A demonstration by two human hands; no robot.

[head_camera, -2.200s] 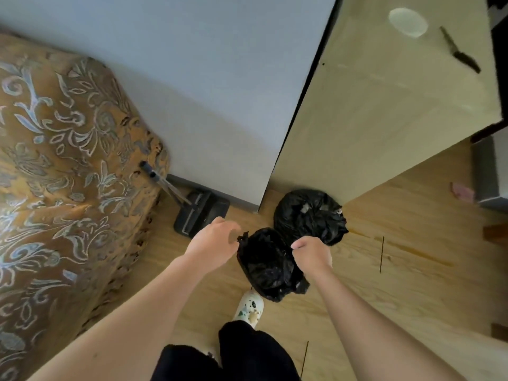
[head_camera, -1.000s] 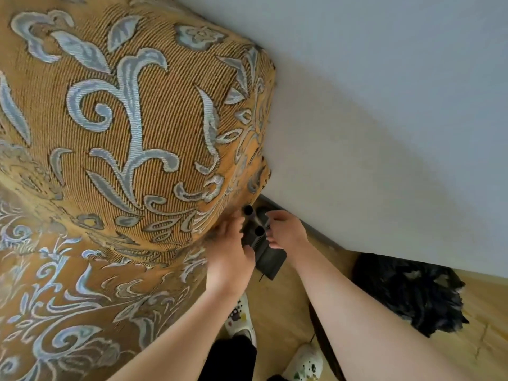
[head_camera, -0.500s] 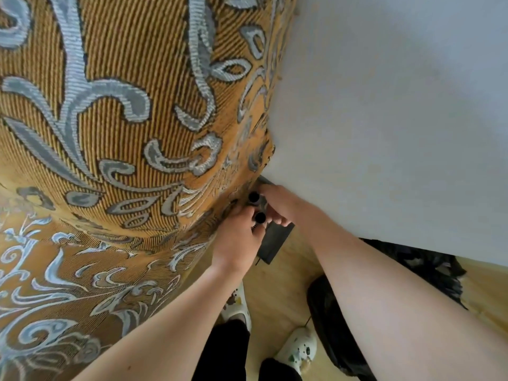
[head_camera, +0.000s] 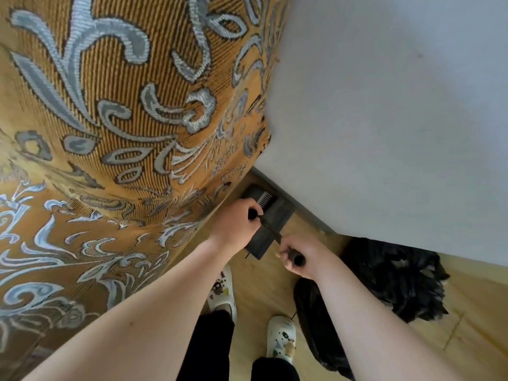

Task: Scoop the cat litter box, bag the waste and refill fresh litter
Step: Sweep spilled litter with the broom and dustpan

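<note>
While left hand and right hand each clench a black handle, the dustpan sits just right of the sofa, beyond both hands, the left nearer it.

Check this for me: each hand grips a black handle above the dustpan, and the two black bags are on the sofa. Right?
Not quite. The head view shows the left hand and right hand each gripping a black handle above the dustpan, but the two black bags lie on the wooden floor beside the wall, not on the sofa.
</note>
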